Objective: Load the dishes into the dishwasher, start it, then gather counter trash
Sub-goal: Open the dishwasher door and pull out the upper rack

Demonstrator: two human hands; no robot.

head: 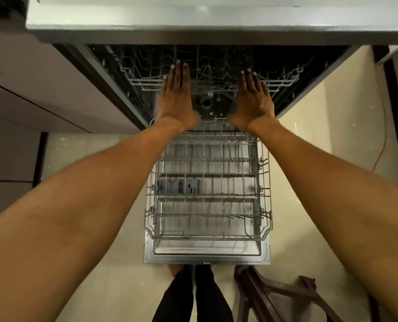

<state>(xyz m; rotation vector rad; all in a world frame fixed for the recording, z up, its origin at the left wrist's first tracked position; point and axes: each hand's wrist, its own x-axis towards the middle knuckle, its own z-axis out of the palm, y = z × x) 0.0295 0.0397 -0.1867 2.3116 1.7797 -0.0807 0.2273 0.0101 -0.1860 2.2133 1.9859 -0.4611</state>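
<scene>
Dishwasher [128, 94] door [207, 257] down, lower rack [207, 196] pulled out on it, no dishes inside. Left hand [176, 96] and right hand [255, 98] flat, fingers straight, holding nothing, reaching at the upper rack [284, 77]. Brown stool [263, 296] by the door's near corner.

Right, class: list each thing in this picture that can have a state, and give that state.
Dishwasher door: open, lying flat.
Lower rack: pulled out over the door, no dishes.
Upper rack: inside, no dishes visible.
Left hand: open, fingers straight.
Right hand: open, fingers straight.
</scene>
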